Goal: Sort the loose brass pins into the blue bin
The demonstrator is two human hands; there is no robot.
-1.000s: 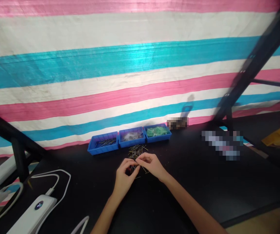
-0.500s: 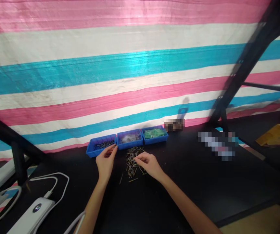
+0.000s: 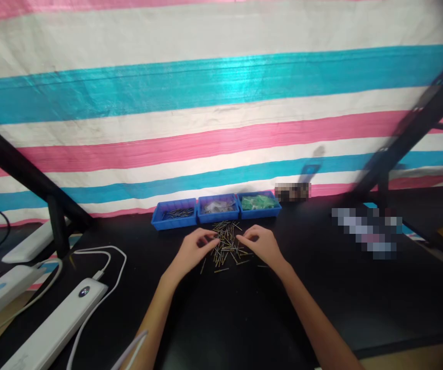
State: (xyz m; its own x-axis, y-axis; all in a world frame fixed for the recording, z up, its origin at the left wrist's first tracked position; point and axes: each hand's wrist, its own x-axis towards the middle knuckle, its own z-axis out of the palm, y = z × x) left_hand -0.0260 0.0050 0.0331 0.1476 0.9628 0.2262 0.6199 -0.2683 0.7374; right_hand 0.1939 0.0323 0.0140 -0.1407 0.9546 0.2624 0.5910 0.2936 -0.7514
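Note:
A loose pile of thin metal rods [image 3: 226, 245], which look like small drill bits, lies on the black table in front of me. My left hand [image 3: 195, 251] is at the pile's left side, thumb and forefinger brought together at the rods. From the right, my right hand [image 3: 262, 244] reaches in with its fingertips pinched at the pile's edge. Whatever either pinch holds is too small to make out. Behind the pile stand three blue bins in a row: the left bin [image 3: 175, 223] contains dark thin rods, the middle bin [image 3: 219, 218] clear plastic bags, the right bin [image 3: 260, 212] green bags.
A white power bank [image 3: 57, 321] with a white cable [image 3: 119, 280] lies at the left, near a white power strip [image 3: 3, 293]. Black metal struts [image 3: 24, 172] slant up on both sides. A striped sheet [image 3: 206, 118] hangs behind. Blurred-out items lie at the right.
My left hand has moved from the front of the left bin to the pile. My right hand has shifted to the pile's right edge. The view has tilted down and turned slightly left.

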